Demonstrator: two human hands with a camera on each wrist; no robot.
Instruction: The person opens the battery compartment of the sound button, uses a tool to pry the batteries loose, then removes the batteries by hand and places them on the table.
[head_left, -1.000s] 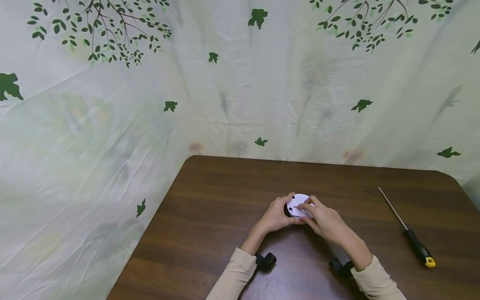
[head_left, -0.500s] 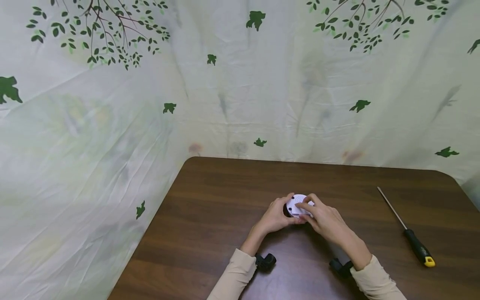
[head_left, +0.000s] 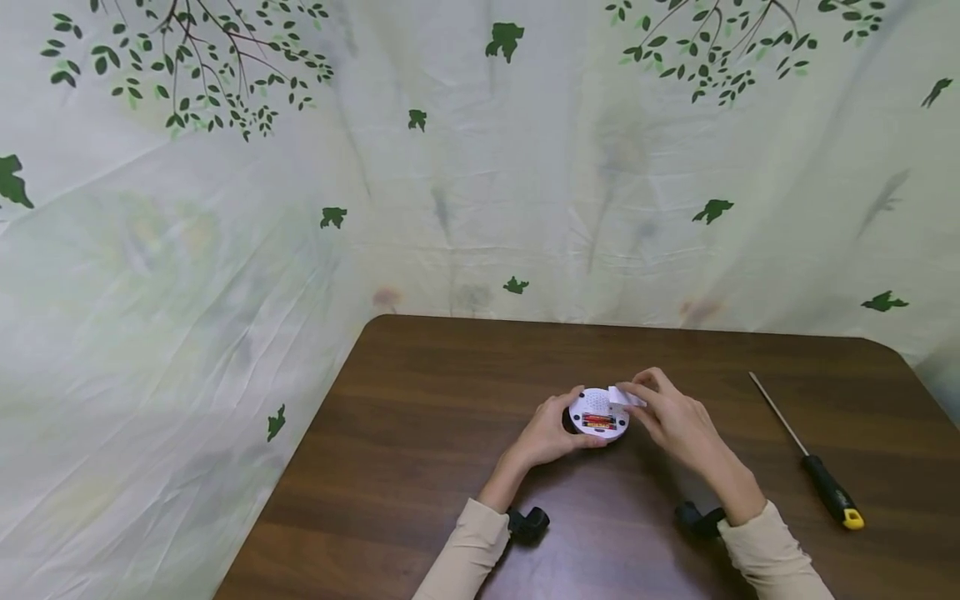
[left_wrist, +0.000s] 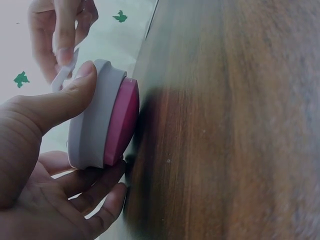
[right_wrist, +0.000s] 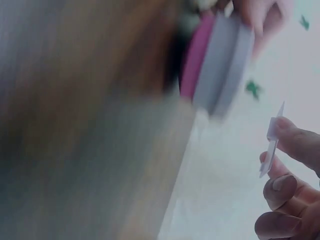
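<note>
My left hand [head_left: 549, 432] grips a round white device [head_left: 585, 405] by its edge, thumb on the near side. Its back, with a patch of small holes, faces up, and red batteries [head_left: 599, 422] show in an uncovered compartment. A pink face [left_wrist: 123, 120] forms its underside, close over the table in the left wrist view. My right hand [head_left: 681, 427] pinches a thin white battery cover [head_left: 624, 397] between thumb and fingers, at the right edge of the device. The right wrist view shows that battery cover [right_wrist: 271, 145] apart from the device.
A screwdriver [head_left: 831, 490] with a black and yellow handle lies on the brown wooden table [head_left: 450, 375], right of my hands. Behind the table hangs a pale cloth [head_left: 465, 200] with leaf prints. Black wrist cameras [head_left: 528, 525] sit below both hands.
My right hand has lifted the battery cover off the device and moved it to the right, exposing the red batteries. The left hand keeps its grip; the head view has shifted slightly.
</note>
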